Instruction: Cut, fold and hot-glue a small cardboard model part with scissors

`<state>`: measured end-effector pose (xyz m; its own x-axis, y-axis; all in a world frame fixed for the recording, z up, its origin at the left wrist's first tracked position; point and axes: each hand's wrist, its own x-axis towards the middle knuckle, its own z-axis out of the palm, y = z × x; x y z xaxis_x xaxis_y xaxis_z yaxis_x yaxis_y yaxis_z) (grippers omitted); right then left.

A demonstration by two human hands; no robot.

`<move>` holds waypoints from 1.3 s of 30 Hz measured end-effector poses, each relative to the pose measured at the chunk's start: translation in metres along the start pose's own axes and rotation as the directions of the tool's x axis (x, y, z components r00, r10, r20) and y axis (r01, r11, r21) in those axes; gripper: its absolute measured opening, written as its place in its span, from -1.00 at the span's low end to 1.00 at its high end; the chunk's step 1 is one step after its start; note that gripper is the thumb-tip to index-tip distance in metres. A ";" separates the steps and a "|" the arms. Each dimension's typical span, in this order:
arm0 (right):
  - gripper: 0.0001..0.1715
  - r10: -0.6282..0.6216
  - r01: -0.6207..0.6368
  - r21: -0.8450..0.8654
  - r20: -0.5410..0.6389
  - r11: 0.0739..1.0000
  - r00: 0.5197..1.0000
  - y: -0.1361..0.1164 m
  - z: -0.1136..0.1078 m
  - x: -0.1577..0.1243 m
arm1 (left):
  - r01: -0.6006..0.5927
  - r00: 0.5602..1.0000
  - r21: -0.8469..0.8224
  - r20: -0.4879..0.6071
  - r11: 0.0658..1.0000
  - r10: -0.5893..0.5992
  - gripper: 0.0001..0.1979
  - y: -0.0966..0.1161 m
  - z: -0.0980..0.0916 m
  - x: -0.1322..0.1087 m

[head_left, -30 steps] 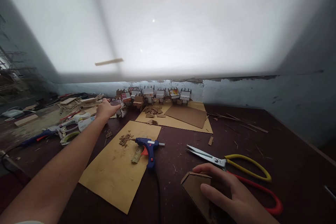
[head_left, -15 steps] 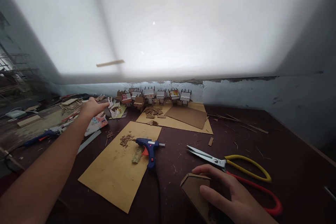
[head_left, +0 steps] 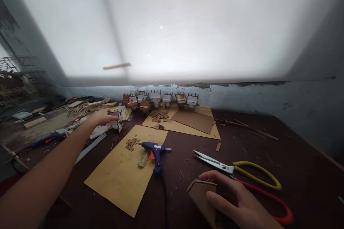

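My left hand (head_left: 101,117) reaches far out to the left and closes its fingers on a printed cardboard piece (head_left: 116,118) among the scraps there. My right hand (head_left: 236,200) rests near the bottom edge with its fingers curled over a brown cardboard house-shaped piece (head_left: 200,195). A blue hot glue gun (head_left: 155,150) lies between the hands on a tan sheet of cardboard (head_left: 126,168). Scissors (head_left: 239,171) with yellow and red handles lie just beyond my right hand.
A row of small cardboard models (head_left: 161,98) lines the wall at the back. Another tan sheet (head_left: 188,125) carries a darker brown cardboard panel (head_left: 194,121) and offcuts. Wood strips, a second glue gun (head_left: 45,139) and clutter fill the left side. Dark tabletop (head_left: 282,157) stretches right.
My left hand swung left from the printed pieces, then came back right and closed on one. The right hand stayed on the cardboard piece. The view shifted slightly.
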<state>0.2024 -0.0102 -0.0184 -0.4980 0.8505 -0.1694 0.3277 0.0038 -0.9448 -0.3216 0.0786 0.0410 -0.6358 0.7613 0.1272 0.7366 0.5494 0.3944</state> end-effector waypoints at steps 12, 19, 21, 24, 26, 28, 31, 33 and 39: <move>-0.41 0.046 -0.047 0.038 0.045 0.998 0.998 0.001 0.002 -0.002 | -0.050 0.939 0.098 0.344 0.994 0.014 -0.58 0.020 -0.005 -0.003; -0.43 0.052 -0.055 0.058 0.064 0.997 0.997 0.004 0.003 -0.003 | -0.212 0.925 0.049 0.332 0.976 0.184 0.10 0.016 -0.005 -0.001; -0.42 0.051 -0.055 0.057 0.079 0.997 0.996 0.005 0.003 -0.002 | -0.246 0.914 0.022 0.339 0.969 0.224 0.12 0.015 -0.003 0.002; -0.40 0.069 -0.074 0.058 0.088 0.996 0.994 0.006 0.003 -0.001 | -0.278 0.895 -0.008 0.360 0.960 0.262 0.06 0.016 0.001 0.008; -0.39 0.074 -0.077 0.065 0.057 0.995 0.996 0.005 0.004 -0.002 | -0.292 0.886 -0.021 0.371 0.956 0.278 -0.09 0.018 0.003 0.012; -0.40 0.065 -0.065 0.067 0.004 0.996 0.998 0.004 0.006 -0.003 | -0.298 0.882 -0.030 0.374 0.954 0.288 -0.35 0.021 0.005 0.017; -0.39 0.051 -0.048 0.057 -0.055 0.997 0.997 0.006 0.009 -0.003 | -0.303 0.878 -0.042 0.377 0.952 0.296 -0.47 0.025 0.007 0.022; -0.37 0.051 -0.049 0.032 -0.078 0.998 0.996 0.010 0.008 -0.003 | -0.307 0.872 -0.049 0.386 0.950 0.301 -0.33 0.027 0.008 0.024; -0.33 0.104 -0.103 -0.103 0.001 0.989 0.995 0.018 -0.002 -0.001 | -0.305 0.886 -0.056 0.350 0.951 0.305 -0.28 0.031 -0.004 0.038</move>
<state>0.2097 -0.0098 -0.0345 -0.4620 0.8458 -0.2666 0.4581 -0.0298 -0.8884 -0.3234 0.1230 0.0620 -0.2578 0.9624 -0.0853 0.8815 0.2705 0.3871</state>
